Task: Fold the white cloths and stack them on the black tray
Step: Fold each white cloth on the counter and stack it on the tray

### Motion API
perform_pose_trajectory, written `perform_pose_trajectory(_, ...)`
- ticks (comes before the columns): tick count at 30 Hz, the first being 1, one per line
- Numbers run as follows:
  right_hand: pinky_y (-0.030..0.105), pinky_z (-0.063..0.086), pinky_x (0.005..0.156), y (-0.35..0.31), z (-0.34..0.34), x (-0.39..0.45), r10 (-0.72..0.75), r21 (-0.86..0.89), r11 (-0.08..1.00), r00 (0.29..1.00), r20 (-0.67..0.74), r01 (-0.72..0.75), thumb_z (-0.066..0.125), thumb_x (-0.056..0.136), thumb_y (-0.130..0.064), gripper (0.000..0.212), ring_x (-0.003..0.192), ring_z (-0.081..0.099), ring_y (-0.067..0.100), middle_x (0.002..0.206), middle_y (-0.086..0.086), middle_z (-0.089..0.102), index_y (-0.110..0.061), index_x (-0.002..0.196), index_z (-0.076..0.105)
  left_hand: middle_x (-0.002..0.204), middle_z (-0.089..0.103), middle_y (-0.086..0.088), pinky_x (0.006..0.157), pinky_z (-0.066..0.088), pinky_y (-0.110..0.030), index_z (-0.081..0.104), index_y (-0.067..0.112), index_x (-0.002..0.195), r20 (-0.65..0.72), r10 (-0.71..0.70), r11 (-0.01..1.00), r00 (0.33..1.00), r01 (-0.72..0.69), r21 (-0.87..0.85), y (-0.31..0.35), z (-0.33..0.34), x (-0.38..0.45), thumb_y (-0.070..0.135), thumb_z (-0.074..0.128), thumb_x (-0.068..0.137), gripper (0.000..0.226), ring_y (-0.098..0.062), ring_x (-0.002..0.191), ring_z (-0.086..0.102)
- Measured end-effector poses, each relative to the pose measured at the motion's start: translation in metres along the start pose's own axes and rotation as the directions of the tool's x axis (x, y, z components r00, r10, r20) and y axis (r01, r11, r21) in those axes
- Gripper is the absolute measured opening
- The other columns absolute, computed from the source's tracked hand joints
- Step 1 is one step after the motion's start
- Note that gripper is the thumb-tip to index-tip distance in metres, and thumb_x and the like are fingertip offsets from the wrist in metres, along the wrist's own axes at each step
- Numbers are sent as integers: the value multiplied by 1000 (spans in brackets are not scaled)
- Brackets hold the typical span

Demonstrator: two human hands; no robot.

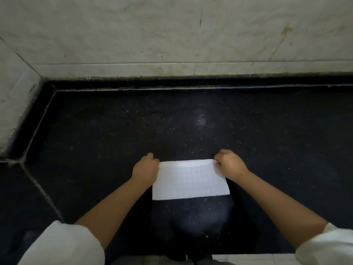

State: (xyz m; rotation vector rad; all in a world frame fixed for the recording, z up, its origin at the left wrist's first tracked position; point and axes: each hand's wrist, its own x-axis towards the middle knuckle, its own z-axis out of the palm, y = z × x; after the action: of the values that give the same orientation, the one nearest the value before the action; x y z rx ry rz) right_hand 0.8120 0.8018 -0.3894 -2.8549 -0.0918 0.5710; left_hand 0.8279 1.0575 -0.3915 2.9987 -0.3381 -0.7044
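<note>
A white cloth (191, 180) with a fine grid weave lies as a flat rectangle near the front middle of the black stone counter (172, 127). My left hand (146, 167) pinches its far left corner with curled fingers. My right hand (230, 163) pinches its far right corner the same way. The far edge looks slightly lifted between the two hands. No black tray shows in this view.
The dark speckled counter runs wide to the right and back, with a seam on the left (40, 186). A pale tiled wall (172, 35) bounds it behind and at the left corner. The front edge of the counter lies at the bottom of the view.
</note>
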Motion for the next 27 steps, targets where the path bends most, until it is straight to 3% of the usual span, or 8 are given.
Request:
perform_pose_trajectory(8,29,41,72,-6,-28,9,-6,-69,998,994,111,13,42,84,0,28,94,54,26,96,12,51,2,104,61,120,55,-8,83,46,-29,50,9,117,-70,88,995,994,-85,48,3,-15,-5,12,40,97,23,-21,105,56)
perform_pose_trajectory(11,35,47,68,1,-54,1,-83,-19,997,959,-270,81,52,79,2,19,85,58,37,92,21,58,4,92,66,109,58,-8,77,49,-33,55,9,111,-299,141,987,944,-159,-36,-2,-49,-8,15,42,95,22,-23,96,59)
perform_pose_trajectory(13,37,49,57,6,-62,-11,-166,-34,984,847,-506,173,56,70,5,12,66,59,38,74,22,59,4,76,67,84,65,-8,56,55,-30,64,8,94,-503,315,940,805,-337,49,-6,-68,-12,16,43,85,24,-24,73,64)
perform_pose_trajectory(16,33,47,54,11,-51,-34,-201,-40,975,782,-590,221,42,69,-8,24,57,58,31,67,17,61,1,68,64,64,66,-7,41,48,-20,70,8,69,-552,493,862,672,-464,205,-13,-57,-21,17,41,74,31,-22,52,62)
perform_pose_trajectory(19,35,48,57,14,-11,-53,-160,-41,986,837,-523,163,54,65,1,11,62,62,34,72,16,64,-1,67,65,61,65,-6,42,48,-20,69,8,63,-387,563,826,730,-509,242,-10,-17,-26,16,42,73,30,-22,52,62)
perform_pose_trajectory(22,51,36,98,9,22,-70,43,-24,999,986,-159,-48,58,70,8,39,116,50,38,122,15,55,-6,107,63,73,68,-1,59,54,-22,70,12,69,-129,542,829,831,-503,243,-1,20,-29,25,61,77,17,-20,69,66)
perform_pose_trajectory(24,43,17,113,4,28,-78,170,48,985,984,-45,-168,46,82,1,47,134,31,28,141,9,38,-9,128,48,64,66,7,54,51,-16,68,20,59,-154,510,855,846,-479,197,2,31,-34,37,67,72,21,-11,61,65)
perform_pose_trajectory(27,41,31,104,-5,20,-75,365,199,921,920,-142,-335,44,90,-10,41,126,41,28,135,12,47,-7,131,43,68,69,2,55,55,-18,71,14,66,-333,428,898,840,-438,50,6,32,-30,29,41,78,36,-14,61,67)
